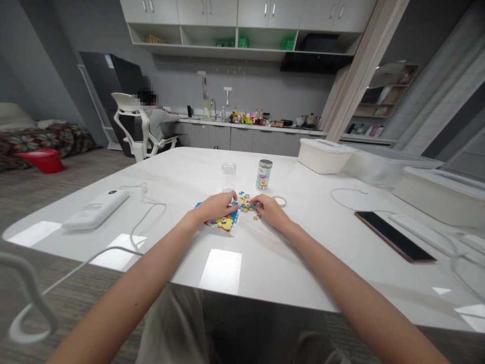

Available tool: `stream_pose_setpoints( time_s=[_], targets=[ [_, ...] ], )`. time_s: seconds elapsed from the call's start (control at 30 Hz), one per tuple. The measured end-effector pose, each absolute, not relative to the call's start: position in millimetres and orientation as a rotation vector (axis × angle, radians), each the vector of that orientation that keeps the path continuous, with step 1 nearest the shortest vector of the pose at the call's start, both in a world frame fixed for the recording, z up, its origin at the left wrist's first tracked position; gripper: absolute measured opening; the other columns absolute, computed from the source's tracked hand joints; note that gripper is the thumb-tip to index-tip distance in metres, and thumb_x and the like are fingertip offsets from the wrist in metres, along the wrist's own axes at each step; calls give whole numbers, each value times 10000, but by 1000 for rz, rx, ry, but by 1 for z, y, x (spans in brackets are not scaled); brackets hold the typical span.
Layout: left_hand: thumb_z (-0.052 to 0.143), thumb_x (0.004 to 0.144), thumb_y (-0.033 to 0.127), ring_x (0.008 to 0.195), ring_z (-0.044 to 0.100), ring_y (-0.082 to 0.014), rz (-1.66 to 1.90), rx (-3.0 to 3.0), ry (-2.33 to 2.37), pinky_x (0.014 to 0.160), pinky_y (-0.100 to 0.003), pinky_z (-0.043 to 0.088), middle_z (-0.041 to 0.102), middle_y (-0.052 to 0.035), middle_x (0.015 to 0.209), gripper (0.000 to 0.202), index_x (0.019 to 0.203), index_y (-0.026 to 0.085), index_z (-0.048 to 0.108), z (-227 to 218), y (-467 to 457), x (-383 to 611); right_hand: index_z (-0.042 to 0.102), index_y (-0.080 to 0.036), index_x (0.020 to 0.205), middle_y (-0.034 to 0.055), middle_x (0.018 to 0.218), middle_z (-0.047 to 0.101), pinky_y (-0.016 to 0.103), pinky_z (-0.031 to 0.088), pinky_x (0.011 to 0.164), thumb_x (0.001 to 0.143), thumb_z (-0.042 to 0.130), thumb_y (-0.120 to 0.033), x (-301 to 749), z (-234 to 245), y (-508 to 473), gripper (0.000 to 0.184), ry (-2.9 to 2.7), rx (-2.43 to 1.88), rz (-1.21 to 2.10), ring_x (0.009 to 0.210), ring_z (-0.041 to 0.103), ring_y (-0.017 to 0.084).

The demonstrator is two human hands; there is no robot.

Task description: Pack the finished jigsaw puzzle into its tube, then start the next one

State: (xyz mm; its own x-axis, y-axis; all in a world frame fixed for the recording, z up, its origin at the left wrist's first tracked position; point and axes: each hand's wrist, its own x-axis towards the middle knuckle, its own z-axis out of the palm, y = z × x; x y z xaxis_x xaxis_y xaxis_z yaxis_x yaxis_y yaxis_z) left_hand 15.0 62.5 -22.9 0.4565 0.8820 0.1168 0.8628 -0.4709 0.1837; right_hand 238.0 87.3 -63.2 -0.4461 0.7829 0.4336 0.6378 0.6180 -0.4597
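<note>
A small heap of colourful jigsaw puzzle pieces (247, 202) lies on the white table between my hands. My left hand (219, 206) rests over a bright cartoon picture card (224, 224), its thumb and fingers closed on a puzzle piece at the left side of the heap. From the right, my right hand (270, 208) reaches in with bent fingers pinching at pieces on the heap's edge. A loose piece (256, 217) lies just in front of it. Behind the hands stand a clear jar (229, 177) and a jar with a cartoon label (264, 175). A round lid (279, 201) lies beside my right hand.
On the left of the table (182, 177) are a white power bank (97, 210) and cables. A phone (394, 236) and lidded boxes (324, 156) sit at the right. Beyond, a person (159, 124) sits in a white chair (131, 119) by the kitchen counter.
</note>
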Motion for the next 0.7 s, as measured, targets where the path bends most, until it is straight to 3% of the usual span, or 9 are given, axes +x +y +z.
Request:
stream_pose_setpoints(
  time_s=[0.1, 0.23, 0.5, 0.7],
  targets=[
    [445, 909, 445, 920, 632, -233, 256, 2563, 1592, 772, -278, 427, 673, -84, 992, 452, 1284, 197, 493, -26, 62, 19, 643, -170, 984, 71, 988, 699, 339, 469, 865, 788, 550, -42, 237, -64, 86, 252, -2181, -1088, 303, 913, 629, 189],
    [436, 913, 439, 864, 646, -233, 168, 2582, 1571, 719, -270, 423, 688, -69, 911, 372, 1170, 223, 595, -26, 61, 21, 632, -189, 979, 63, 1016, 704, 360, 485, 887, 814, 512, -88, 234, -64, 85, 228, -2077, -1057, 394, 943, 643, 194],
    [425, 920, 391, 793, 632, -207, 219, 2603, 1577, 678, -259, 409, 681, -50, 840, 304, 1091, 216, 606, -26, 61, 21, 572, -194, 977, 68, 1023, 715, 348, 535, 856, 800, 466, -105, 233, -69, 93, 225, -1802, -1011, 777, 997, 669, 176],
    [394, 923, 313, 832, 618, -201, 394, 2640, 1540, 725, -265, 422, 682, -51, 898, 267, 982, 213, 634, -24, 59, 26, 537, -204, 999, 67, 967, 744, 383, 528, 887, 822, 482, -125, 235, -73, 97, 202, -1733, -1021, 831, 979, 684, 174]
  ],
)
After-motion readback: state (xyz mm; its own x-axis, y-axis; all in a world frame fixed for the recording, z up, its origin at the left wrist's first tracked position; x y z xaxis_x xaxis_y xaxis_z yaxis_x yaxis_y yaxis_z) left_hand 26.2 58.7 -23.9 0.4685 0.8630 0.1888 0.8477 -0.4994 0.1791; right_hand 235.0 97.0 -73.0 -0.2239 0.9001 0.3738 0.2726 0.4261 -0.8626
